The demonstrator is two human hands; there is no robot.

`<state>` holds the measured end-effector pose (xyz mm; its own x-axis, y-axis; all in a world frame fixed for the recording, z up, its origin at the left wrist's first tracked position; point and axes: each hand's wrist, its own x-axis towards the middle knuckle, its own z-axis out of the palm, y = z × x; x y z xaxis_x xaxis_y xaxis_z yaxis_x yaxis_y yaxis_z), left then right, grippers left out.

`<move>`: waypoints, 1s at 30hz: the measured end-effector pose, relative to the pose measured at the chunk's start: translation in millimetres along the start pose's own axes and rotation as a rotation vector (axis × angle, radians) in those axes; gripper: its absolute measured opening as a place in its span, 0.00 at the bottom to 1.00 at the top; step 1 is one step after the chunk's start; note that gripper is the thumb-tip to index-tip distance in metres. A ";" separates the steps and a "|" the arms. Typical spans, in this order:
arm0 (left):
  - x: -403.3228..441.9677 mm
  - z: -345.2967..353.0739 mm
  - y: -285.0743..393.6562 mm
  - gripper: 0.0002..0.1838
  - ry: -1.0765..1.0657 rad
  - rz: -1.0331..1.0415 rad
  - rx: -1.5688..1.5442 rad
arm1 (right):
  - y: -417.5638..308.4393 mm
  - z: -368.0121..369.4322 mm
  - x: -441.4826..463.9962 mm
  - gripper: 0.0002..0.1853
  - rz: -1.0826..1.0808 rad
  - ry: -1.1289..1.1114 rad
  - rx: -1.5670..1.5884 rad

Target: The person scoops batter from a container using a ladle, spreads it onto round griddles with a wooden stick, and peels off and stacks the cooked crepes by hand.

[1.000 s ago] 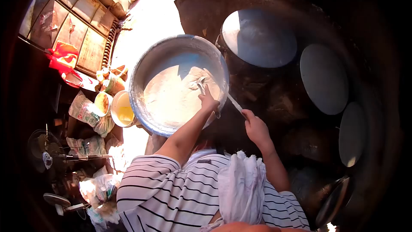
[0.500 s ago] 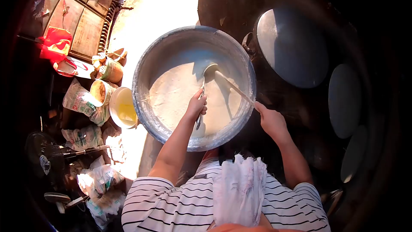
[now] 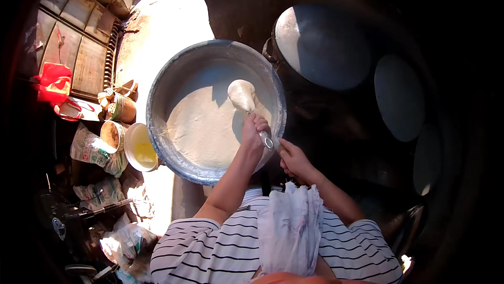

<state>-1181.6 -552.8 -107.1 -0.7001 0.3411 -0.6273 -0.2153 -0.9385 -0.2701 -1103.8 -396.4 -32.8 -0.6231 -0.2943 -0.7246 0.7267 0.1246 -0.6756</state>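
A wide metal basin holds thick pale batter. Over it, my left hand is wrapped round a metal-handled utensil, whose ring-ended handle sticks out below the fingers. Beyond that hand, a rounded head thickly coated in batter is raised above the surface. Close by at the near right rim, my right hand is closed on the pale handle of a ladle. Most of the ladle is hidden behind my left hand, so I cannot tell whether the coated head belongs to it.
Left of the basin stand a white tub with yellow liquid, a brown-stained bucket and a container of utensils. Plastic bags and a fan lie nearer. Large round lids are at the right.
My right hand has moved left and nearer my body, bringing the ladle handle beside my left hand. The batter-coated head has come into sight above the batter. The view has shifted right.
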 end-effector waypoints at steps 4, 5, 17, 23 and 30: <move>-88.9 70.6 -14.1 0.21 -0.378 -0.237 -0.050 | -18.3 -9.0 -30.0 0.25 -0.158 -0.245 0.289; -114.7 90.8 -20.3 0.22 -0.421 -0.178 0.015 | -30.1 -4.1 -39.5 0.25 -0.201 -0.308 0.339; -261.3 268.1 -18.3 0.18 -1.189 -0.443 0.404 | -174.2 47.9 -130.6 0.26 -0.903 -0.676 0.471; -194.6 160.1 67.9 0.18 -0.492 -0.501 0.251 | -62.2 49.8 -48.6 0.24 -0.472 -0.369 0.523; -190.1 135.2 37.0 0.23 -0.497 -0.525 0.805 | 39.7 20.9 -104.8 0.25 -0.586 -0.101 0.737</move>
<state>-1148.5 -659.6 100.9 -0.5485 0.8212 -0.1578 -0.8262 -0.5031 0.2536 -1003.6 -380.4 19.2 -0.9440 -0.2049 -0.2584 0.3267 -0.6891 -0.6468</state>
